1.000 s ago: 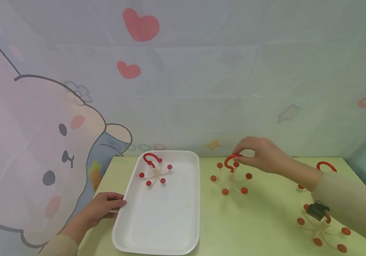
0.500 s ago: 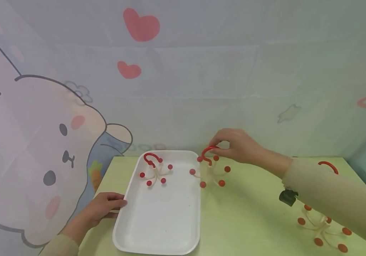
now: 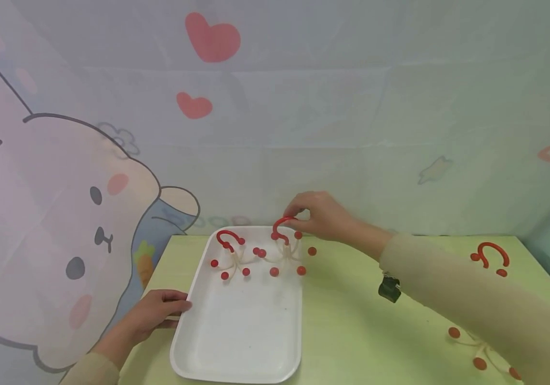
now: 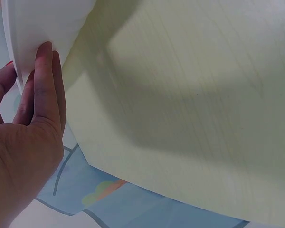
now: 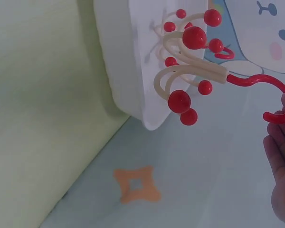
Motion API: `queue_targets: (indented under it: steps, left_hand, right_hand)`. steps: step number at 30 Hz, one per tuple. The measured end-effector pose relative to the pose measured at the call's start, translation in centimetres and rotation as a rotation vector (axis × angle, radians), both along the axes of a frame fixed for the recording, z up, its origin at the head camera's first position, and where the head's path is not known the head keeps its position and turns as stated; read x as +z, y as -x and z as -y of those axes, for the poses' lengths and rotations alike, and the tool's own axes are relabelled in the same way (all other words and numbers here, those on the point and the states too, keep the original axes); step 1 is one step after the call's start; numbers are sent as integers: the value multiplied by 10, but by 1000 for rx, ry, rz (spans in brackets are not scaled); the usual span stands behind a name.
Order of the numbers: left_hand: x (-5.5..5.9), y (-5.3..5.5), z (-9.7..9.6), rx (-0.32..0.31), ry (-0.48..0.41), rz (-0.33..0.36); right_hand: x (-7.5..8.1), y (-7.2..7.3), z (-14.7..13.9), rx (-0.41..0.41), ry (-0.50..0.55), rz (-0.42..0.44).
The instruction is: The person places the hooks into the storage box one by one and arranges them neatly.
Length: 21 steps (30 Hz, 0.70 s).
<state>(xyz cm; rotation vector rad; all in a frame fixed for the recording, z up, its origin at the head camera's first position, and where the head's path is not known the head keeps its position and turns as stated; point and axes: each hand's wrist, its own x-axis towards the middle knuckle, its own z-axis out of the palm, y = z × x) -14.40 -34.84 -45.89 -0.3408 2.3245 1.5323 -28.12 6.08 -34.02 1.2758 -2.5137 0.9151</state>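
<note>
The right hand (image 5: 284, 175) pinches the red hook handle (image 5: 261, 80) of 1 ball-tipped massager (image 5: 199, 64). Leading away from the hand, its cream stem (image 5: 211, 71) splits into curved legs with red balls (image 5: 194, 37), seen against the white tray (image 5: 116, 66) beyond. Past it from the hand, a 2nd massager (image 5: 169, 26) shows inside the tray. Farthest from the hand spreads the pale green tabletop (image 5: 47, 95); the backdrop (image 5: 218, 171) behind the hand bears an orange star (image 5: 147, 185).

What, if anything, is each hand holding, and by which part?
The right hand holds a massager by its curved red handle; the left hand pinches the white tray at its left edge.
</note>
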Motion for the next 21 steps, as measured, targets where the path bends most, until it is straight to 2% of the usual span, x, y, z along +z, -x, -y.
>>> queue_targets:
  steps: [15, 21]
  left_hand:
    - [1, -1, 0, 8, -5, 1]
    - [2, -1, -1, 1, -8, 3]
  right_hand:
    - [-14, 12, 45, -101, -101, 122]
    - [-22, 17, 54, -127, -136, 121]
